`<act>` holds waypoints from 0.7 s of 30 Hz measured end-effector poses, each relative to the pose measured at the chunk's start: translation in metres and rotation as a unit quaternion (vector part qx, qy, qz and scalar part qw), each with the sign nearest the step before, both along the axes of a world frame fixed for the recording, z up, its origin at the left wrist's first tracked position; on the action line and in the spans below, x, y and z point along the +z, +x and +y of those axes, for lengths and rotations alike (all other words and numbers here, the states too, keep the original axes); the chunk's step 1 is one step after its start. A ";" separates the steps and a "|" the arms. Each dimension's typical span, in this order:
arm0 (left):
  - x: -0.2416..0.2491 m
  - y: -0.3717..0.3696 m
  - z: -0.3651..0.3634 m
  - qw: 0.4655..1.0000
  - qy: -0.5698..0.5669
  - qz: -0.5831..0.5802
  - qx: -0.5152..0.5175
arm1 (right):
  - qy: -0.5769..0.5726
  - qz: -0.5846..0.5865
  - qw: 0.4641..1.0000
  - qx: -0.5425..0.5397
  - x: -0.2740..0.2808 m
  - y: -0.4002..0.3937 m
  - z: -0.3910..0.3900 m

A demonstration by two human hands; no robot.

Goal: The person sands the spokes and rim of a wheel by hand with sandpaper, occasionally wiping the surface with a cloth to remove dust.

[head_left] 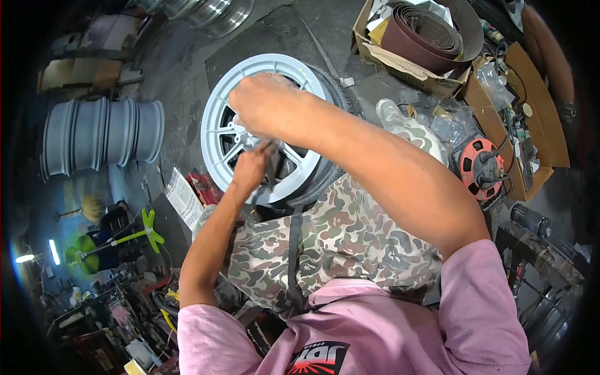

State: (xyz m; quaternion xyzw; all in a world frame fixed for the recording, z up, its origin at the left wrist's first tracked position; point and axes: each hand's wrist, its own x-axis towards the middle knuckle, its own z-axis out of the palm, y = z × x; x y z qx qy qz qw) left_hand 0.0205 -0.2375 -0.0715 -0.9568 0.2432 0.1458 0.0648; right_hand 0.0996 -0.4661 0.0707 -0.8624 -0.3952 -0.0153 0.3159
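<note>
A pale grey spoked wheel rim (213, 148) lies face up in front of me, with a black tyre (340, 94) under it. My right hand (265, 103) is closed over the rim's upper spokes, its knuckles toward me. Its fingertips are out of sight, so what it grips is hidden. Lower down, near the hub (237, 132), my left hand (251, 165) is closed around something dark and blurred by motion that I cannot make out. Both hands are over the rim's face.
Several grey rims (103, 137) are stacked at the left. A cardboard box with rolled abrasive belts (415, 34) stands back right. An open carton (550, 119) and a red cable reel (480, 169) are at the right. A newspaper (183, 199) lies left of my legs.
</note>
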 end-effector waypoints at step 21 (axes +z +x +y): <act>0.045 0.047 0.000 0.998 -0.004 0.027 -0.049 | -0.038 0.033 0.999 0.000 0.000 0.001 -0.013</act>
